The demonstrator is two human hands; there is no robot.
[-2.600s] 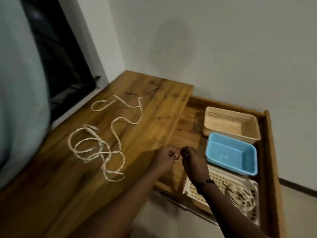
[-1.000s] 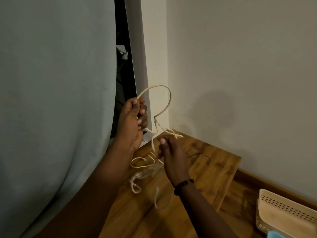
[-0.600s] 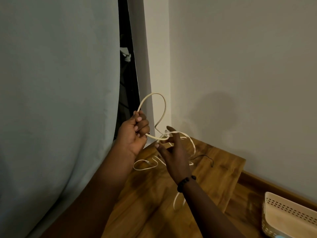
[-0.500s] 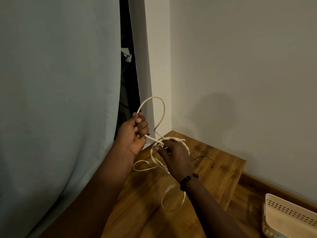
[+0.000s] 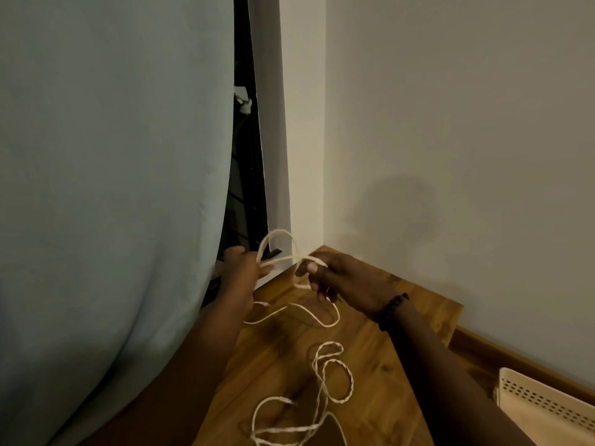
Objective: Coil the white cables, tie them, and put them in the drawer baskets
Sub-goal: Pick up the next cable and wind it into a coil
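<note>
Left hand (image 5: 240, 272) and right hand (image 5: 341, 280) pinching looped, twisted white cable (image 5: 322, 375), grained wooden desktop (image 5: 370, 355)

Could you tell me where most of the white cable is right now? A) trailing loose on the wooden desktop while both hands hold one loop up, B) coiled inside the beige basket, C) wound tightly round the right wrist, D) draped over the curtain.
A: the left hand and right hand pinch a raised loop of the white cable, whose remaining length lies in slack curls on the wooden desktop.
</note>
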